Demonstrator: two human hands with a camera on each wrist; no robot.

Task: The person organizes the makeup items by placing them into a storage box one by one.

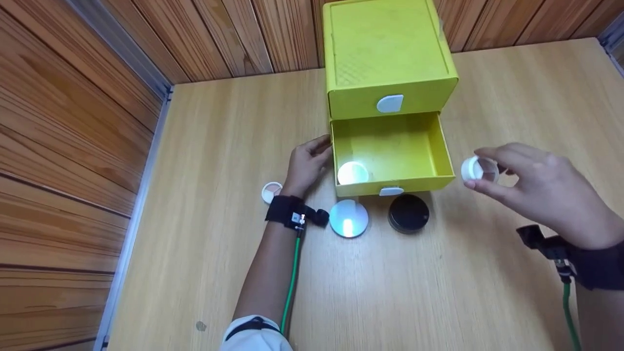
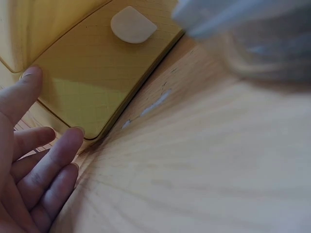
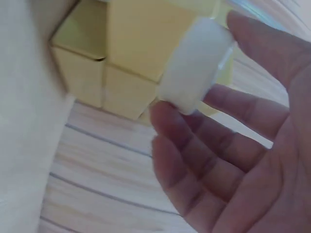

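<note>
A yellow two-drawer box (image 1: pixel 392 44) stands on the table with its lower drawer (image 1: pixel 397 146) pulled out. Inside that drawer, at the front left corner, is a bright white round object (image 1: pixel 353 173). My left hand (image 1: pixel 304 165) is at the left side of the box, its fingertips (image 2: pixel 73 138) at the corner of a yellow front with a white handle (image 2: pixel 132 25). Right of the drawer, my right hand (image 1: pixel 551 187) pinches a small round jar (image 1: pixel 472 168) between thumb and fingers, above the table. The jar has a white band and a clear part; its contents are unclear.
In front of the drawer lie a shiny silver disc (image 1: pixel 348 218) and a black round container (image 1: pixel 408 213). A small white-rimmed round piece (image 1: pixel 271 192) lies beside the left wrist. Wood-panelled walls (image 1: pixel 73 122) border the table at the left and back.
</note>
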